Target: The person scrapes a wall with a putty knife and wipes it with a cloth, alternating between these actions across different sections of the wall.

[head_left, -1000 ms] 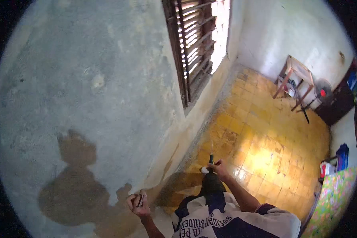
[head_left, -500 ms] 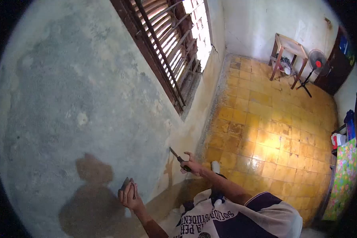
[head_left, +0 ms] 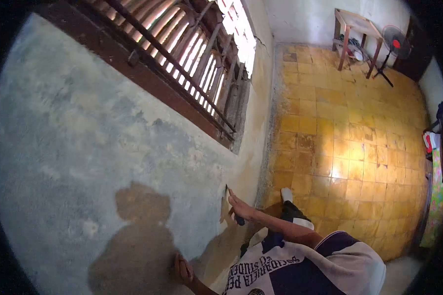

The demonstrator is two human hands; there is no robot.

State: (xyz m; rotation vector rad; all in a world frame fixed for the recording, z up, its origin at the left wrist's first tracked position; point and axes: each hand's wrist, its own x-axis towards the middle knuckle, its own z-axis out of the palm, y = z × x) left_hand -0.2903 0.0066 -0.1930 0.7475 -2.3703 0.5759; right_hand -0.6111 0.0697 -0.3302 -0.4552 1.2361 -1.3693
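My right hand [head_left: 242,208] is closed around a dark-handled, narrow-bladed tool [head_left: 239,220]. The tool points up and left, its tip against or very close to the stained grey-white wall [head_left: 182,196], below the window corner. Most of the blade is hidden by my fingers or lost against the wall. Lower down, my left hand [head_left: 183,269] is beside the wall with its fingers curled. Whatever it holds is not clear in this view.
A barred, slatted window [head_left: 197,64] runs along the wall above. Yellow tiles cover the floor [head_left: 310,123]. At the far end stand a wooden table [head_left: 357,23] and a pedestal fan [head_left: 396,43]. A flowered green cloth [head_left: 437,201] hangs at the right.
The view has shifted and turned, with the window filling more of the top. My left hand has dropped lower in view. My right hand's fingers now lie further along the tool, towards its tip.
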